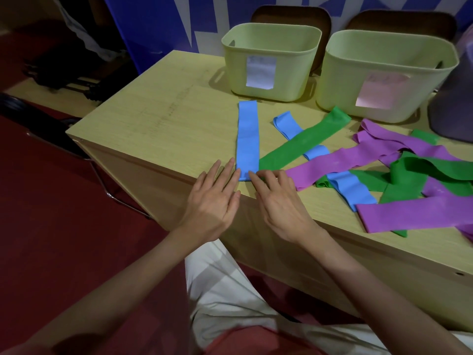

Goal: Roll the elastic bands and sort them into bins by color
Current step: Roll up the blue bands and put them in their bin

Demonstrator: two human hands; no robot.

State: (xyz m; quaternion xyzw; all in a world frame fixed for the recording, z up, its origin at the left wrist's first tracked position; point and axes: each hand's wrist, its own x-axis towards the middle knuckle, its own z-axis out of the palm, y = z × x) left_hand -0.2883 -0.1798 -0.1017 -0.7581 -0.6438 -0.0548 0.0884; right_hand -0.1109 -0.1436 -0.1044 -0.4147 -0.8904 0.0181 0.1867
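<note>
A blue elastic band lies flat and straight on the wooden table, pointing toward the bins. My left hand has straight fingers, with its fingertips touching the band's near end. My right hand touches the same near end with its index finger and thumb; its other fingers are loosely bent. A tangle of green, purple and blue bands lies to the right.
Two pale green bins stand at the back of the table: one with a white label, one with a pink label. A dark purple object sits at the far right. The table's near edge runs just under my hands.
</note>
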